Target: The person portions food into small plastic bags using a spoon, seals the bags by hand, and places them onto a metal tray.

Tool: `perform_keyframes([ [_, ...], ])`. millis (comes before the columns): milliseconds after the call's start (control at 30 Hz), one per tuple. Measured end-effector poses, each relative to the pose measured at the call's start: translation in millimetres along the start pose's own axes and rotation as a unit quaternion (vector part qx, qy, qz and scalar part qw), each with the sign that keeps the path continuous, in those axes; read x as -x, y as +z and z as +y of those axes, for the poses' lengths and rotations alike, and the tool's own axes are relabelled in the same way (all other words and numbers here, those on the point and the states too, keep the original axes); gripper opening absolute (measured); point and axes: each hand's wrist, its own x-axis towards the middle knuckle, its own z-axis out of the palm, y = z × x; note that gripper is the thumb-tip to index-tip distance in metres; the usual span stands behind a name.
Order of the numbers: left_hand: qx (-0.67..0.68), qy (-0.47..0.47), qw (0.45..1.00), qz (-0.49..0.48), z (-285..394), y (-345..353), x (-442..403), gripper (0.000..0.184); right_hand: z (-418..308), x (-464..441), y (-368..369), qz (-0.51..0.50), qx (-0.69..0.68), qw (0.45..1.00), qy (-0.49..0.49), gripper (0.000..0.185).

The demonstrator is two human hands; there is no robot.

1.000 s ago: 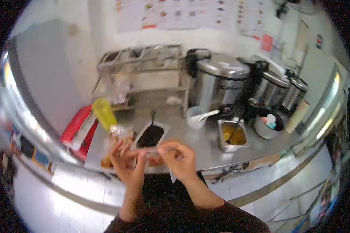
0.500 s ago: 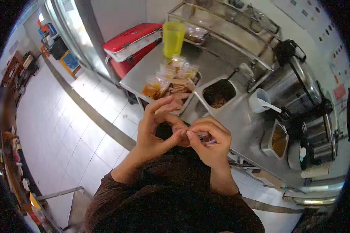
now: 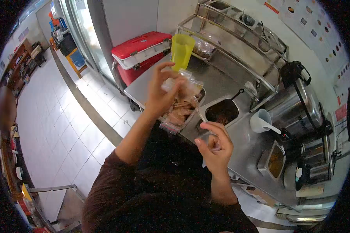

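My left hand (image 3: 162, 93) is raised over the near end of a metal tray, slightly blurred, its thumb and fingers apart with nothing visible between them. Beneath and beyond it lie small clear bags (image 3: 186, 82) and a pile of brownish-pink strips (image 3: 179, 112), whose kind I cannot make out. A small zip bag (image 3: 170, 127) hangs at the tray's near corner. Closer to my body, my right hand (image 3: 217, 151) curls around a small clear plastic bag (image 3: 211, 140). Fingers partly hide this bag, and a faint purplish edge shows on it.
A deep steel pan (image 3: 222, 112) holding dark food and a ladle is set in the counter (image 3: 241, 136). Nearby are a white jug (image 3: 261, 121), a yellow pitcher (image 3: 182, 50), a red cooler (image 3: 142, 52), a smaller food pan (image 3: 275, 160) and large steel pots (image 3: 286, 105).
My hands were together, pinching something small between them. Now the left has let go and moved up and forward over the tray, while the right stays low with the bag.
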Motion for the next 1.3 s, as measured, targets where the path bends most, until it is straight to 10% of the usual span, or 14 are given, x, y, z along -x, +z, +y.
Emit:
perform_keyframes([
  [267, 0.05, -0.023, 0.984, -0.169, -67, -7, 64, 0.073, 27, 34, 4, 0.006, -0.055, 0.996, 0.07, 0.033],
  [367, 0.166, -0.177, 0.968, -0.062, 14, -40, 105, 0.06, 50, 29, 13, -0.036, -0.021, 0.998, -0.037, 0.031],
  [533, 0.124, -0.039, 0.97, -0.203, 81, -46, 142, 0.028, 11, -13, 74, 0.012, 0.019, 0.961, -0.277, 0.023],
  [933, -0.084, -0.066, 0.992, 0.07, 190, -64, 159, 0.034, -75, 0, 124, -0.049, -0.117, 0.902, -0.414, 0.022],
  [1067, 0.035, 0.029, 0.983, 0.177, 222, -60, 150, 0.033, -85, 5, 114, -0.044, -0.117, 0.899, -0.421, 0.024],
  [1300, -0.058, 0.15, 0.982, 0.099, 194, -27, 131, 0.029, -66, 11, 43, 0.086, -0.014, 0.932, -0.353, 0.029],
])
